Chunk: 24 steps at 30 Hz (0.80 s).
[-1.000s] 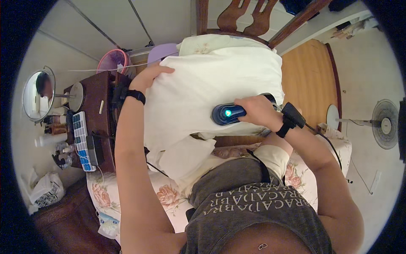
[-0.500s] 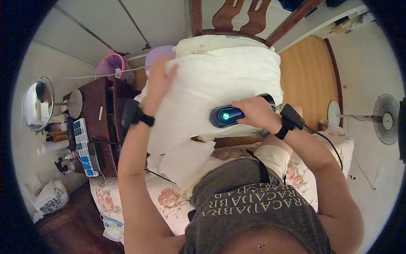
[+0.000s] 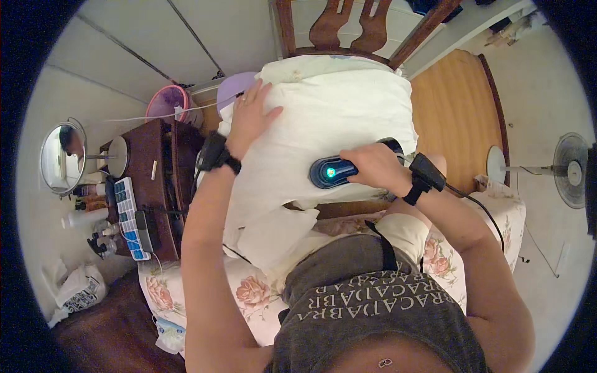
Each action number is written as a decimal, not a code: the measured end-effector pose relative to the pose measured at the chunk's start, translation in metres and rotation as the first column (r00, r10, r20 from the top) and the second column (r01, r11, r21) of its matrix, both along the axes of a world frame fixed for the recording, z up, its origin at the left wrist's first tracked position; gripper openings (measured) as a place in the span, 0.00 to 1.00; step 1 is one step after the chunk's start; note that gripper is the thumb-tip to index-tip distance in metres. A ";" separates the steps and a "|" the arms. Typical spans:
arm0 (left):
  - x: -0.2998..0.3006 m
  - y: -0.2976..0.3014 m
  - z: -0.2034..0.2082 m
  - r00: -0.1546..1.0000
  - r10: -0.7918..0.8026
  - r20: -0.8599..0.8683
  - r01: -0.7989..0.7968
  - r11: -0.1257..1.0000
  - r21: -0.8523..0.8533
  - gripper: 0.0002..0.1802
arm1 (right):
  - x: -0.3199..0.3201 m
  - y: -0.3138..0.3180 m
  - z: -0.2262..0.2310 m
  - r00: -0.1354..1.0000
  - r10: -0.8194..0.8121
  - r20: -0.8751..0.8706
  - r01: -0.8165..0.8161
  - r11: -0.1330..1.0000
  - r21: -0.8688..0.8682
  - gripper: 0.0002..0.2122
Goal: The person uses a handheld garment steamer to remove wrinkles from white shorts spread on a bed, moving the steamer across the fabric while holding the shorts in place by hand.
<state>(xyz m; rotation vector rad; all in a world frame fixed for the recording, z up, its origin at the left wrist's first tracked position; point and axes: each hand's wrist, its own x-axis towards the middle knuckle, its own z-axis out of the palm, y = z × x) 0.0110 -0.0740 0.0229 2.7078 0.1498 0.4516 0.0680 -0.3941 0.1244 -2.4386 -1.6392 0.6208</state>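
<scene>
A white cloth (image 3: 342, 105) lies spread over the seat of a wooden chair (image 3: 342, 28), its near left part hanging down toward my lap. My right hand (image 3: 378, 168) is wrapped around the handle of a small dark blue handheld iron (image 3: 321, 175). The iron lies flat on the cloth, its rounded end pointing left and a light glowing on top. My left hand (image 3: 250, 123) rests on the cloth's far left part, fingers spread, holding nothing. A black strapped device sits on each wrist.
To the left stands a dark wooden cabinet (image 3: 149, 140) with a round mirror (image 3: 64, 156) and a multi-compartment case (image 3: 129, 217). Behind it are a pink-rimmed basket (image 3: 168, 102) and a purple stool (image 3: 235, 88). I sit on a flowered bed (image 3: 255, 292). A fan (image 3: 569, 171) stands right.
My left hand has moved right and slightly nearer and now lies on the cloth, where before it was blurred at the left edge. My right hand and the iron have hardly moved.
</scene>
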 end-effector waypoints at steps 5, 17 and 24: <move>0.054 0.017 0.006 0.909 0.126 -0.397 -0.189 0.974 -0.125 0.43 | 0.000 0.001 0.001 1.000 -0.006 -0.018 0.006 1.000 -0.013 0.18; 0.088 0.013 -0.009 0.909 -0.178 -0.377 0.014 0.917 -0.398 0.32 | 0.002 0.003 0.006 1.000 0.019 -0.024 -0.020 1.000 -0.012 0.19; 0.093 0.020 -0.003 0.905 -0.219 -0.365 0.028 0.886 -0.464 0.31 | 0.005 0.003 0.004 0.999 0.005 -0.039 -0.007 0.998 -0.065 0.19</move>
